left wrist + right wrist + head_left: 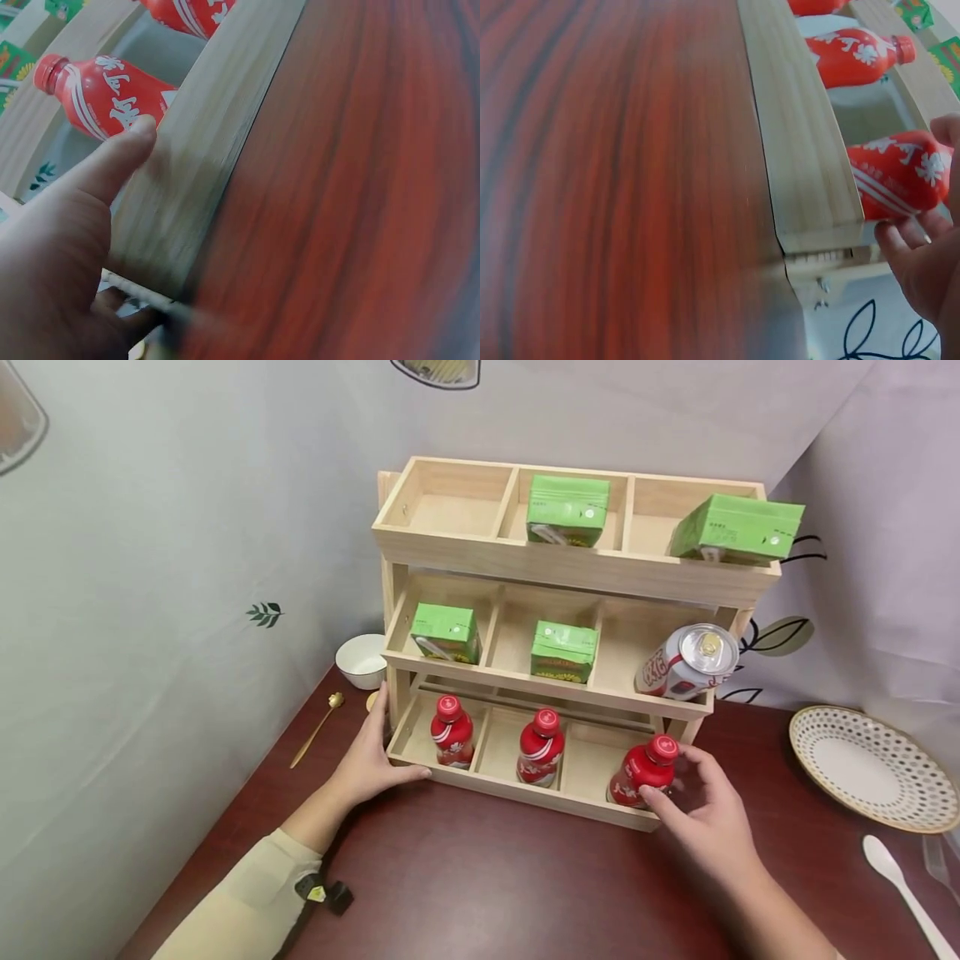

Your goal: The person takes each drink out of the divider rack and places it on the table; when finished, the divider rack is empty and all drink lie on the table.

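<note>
A three-tier wooden rack (525, 793) stands on the dark red table. My left hand (371, 760) grips its lower left corner, thumb along the front board and fingers round the side. In the right compartment of the bottom tier, my right hand (708, 814) holds a red bottle (637, 774) between thumb and fingers. That bottle leans slightly; the right wrist view shows fingertips (892, 236) against its side. Two more red bottles, one on the left (452, 735) and one in the middle (540, 752), fill the other bottom compartments.
Green cartons (567, 510) sit on the top and middle tiers, with a silver can (688, 662) at middle right. A white bowl (362, 662) and gold spoon (317, 731) lie left; a dotted plate (870, 768), white spoon (903, 885) and fork (936, 864) lie right.
</note>
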Demonstrator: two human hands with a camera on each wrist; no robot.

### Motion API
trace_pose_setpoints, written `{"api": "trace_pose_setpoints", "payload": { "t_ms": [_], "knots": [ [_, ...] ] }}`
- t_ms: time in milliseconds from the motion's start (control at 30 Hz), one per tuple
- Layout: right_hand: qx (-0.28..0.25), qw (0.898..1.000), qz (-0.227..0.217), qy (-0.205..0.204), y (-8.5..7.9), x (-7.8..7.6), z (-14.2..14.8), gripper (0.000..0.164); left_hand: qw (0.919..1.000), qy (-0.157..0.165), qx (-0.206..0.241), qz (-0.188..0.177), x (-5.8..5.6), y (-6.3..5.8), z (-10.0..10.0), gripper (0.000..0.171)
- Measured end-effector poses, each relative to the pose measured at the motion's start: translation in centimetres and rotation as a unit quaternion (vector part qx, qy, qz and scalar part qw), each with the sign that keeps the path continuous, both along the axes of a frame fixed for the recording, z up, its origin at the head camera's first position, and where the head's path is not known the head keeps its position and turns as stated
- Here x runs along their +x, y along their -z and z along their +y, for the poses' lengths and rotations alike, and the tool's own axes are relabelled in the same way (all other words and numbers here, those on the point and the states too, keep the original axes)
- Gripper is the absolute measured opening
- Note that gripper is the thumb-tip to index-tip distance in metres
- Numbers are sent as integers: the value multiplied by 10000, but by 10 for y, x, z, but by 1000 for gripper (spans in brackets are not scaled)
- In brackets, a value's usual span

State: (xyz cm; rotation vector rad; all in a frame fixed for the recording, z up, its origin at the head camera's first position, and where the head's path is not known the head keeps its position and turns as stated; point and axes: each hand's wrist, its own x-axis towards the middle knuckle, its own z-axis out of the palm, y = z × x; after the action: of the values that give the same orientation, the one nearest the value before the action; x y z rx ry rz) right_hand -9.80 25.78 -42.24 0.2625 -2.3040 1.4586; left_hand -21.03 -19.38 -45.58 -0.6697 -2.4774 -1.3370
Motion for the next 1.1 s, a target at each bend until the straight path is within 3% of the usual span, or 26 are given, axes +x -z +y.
{"api": "trace_pose_setpoints", "payload": {
  "t_ms": [200, 333, 700, 867, 1033, 1100],
  "knots": [
    [-209, 9997, -111, -107, -3, -1, -11, 69, 9985, 221, 477, 146, 12, -11, 8, 131],
    [-199, 9997, 41, -96, -6, 0, -14, 70, 9991, 107, 387, 150, 15, -14, 7, 128],
    [187, 9991, 340, 173, 10, -2, -1, 74, 9996, -96, 230, 150, 19, -13, 8, 125],
    [228, 9985, 309, 396, -1, 3, -4, 74, 9997, -103, 204, 97, 19, -14, 8, 125],
    [162, 9984, 393, 361, -24, 12, -10, 70, 9996, -116, 217, 150, 19, -14, 7, 124],
    [131, 9985, 413, 337, -26, 12, -6, 70, 9995, -124, 236, 155, 19, -14, 7, 124]
  ]
}}
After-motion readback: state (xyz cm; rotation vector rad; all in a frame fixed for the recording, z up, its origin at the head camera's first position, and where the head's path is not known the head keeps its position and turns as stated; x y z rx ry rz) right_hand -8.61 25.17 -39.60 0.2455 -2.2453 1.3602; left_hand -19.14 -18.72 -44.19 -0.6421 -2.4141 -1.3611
